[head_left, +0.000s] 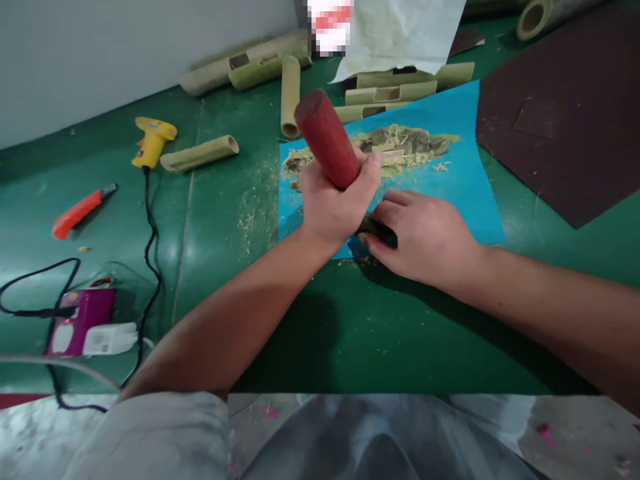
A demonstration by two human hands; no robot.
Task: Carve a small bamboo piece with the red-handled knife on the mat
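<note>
My left hand [336,200] is closed around a thick red cylindrical wooden handle [327,137], which tilts up and to the left. Whatever the handle's lower end joins is hidden behind the hand. Just to the right, my right hand [425,230] pinches a dark greenish piece [379,230], perhaps bamboo, low over the near edge of a blue sheet [465,167]. My fingers cover most of that piece. Beyond both hands, a heap of pale shavings and brown chips [400,147] lies on the sheet.
Cut bamboo tubes [270,67] lie along the back of the green table [280,347]. At left are a yellow hot glue gun [154,141] with a black cord, a red utility knife [80,212] and a purple box [90,317]. A dark brown board [565,127] lies at right.
</note>
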